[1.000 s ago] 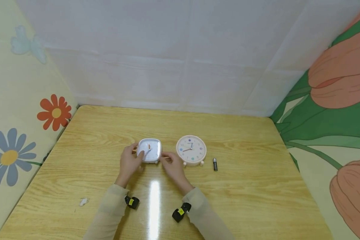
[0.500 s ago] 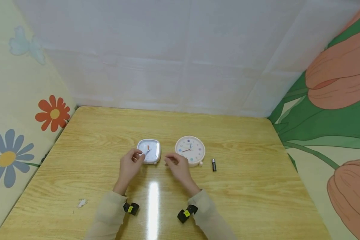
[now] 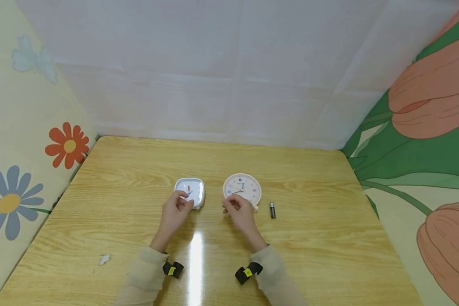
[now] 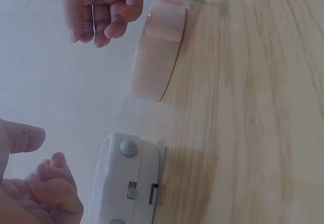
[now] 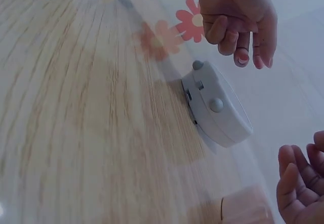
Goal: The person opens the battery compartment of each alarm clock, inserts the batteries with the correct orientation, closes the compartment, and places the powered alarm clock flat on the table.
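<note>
A white square alarm clock (image 3: 194,199) lies face up on the table, its two small feet and a switch showing in the left wrist view. My left hand (image 3: 174,212) hovers over its near left part, fingers loosely bent and holding nothing. To the right lies a round pale pink alarm clock (image 3: 246,185), also face up. Over its near edge is my right hand (image 3: 242,214), fingers loosely curled with nothing between them. In the right wrist view, a gap shows between the left hand (image 5: 238,21) and the white clock (image 5: 223,115).
A black and silver battery (image 3: 273,211) lies right of the pink clock. A small white scrap (image 3: 105,259) is on the wooden table (image 3: 321,246) at the left. A white backdrop (image 3: 199,102) rises behind the table, with flower-printed walls at both sides.
Both hands have come away from the sides of the white clock. My right hand has moved right to the pink clock; my left has shifted slightly right over the white clock's near part.
</note>
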The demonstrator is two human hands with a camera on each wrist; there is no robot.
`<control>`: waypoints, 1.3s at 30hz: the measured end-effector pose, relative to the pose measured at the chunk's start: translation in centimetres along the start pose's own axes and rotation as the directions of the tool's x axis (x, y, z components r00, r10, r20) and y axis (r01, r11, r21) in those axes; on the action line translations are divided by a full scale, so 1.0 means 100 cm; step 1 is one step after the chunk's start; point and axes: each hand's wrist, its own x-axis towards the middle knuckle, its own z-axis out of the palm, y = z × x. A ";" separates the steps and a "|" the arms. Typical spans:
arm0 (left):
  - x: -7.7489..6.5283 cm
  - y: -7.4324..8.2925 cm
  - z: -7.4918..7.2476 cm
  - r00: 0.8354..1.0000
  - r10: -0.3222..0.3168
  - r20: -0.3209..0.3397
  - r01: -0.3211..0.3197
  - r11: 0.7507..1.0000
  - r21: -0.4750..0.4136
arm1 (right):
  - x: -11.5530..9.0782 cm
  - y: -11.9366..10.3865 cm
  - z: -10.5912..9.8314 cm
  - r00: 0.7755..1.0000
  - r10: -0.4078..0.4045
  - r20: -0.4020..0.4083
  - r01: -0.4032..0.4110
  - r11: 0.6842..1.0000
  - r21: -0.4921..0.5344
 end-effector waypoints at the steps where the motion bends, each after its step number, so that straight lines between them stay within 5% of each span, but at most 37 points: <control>1: 0.000 0.000 0.002 1.000 0.005 0.003 -0.005 1.000 -0.007 | 0.000 0.002 -0.002 1.000 0.004 -0.010 -0.004 1.000 0.000; 9: -0.005 0.000 0.017 0.996 0.075 0.050 -0.073 0.997 -0.039 | 0.008 0.035 -0.021 0.991 0.091 -0.095 -0.084 0.993 0.079; 22: -0.008 0.007 0.035 0.980 0.098 0.175 -0.084 0.993 -0.089 | 0.009 0.041 -0.047 0.943 0.173 -0.284 -0.158 0.985 0.074; 39: -0.003 0.005 0.068 0.937 -0.054 0.345 0.119 0.978 -0.169 | 0.015 0.049 -0.061 0.874 0.227 -0.430 -0.260 0.966 -0.018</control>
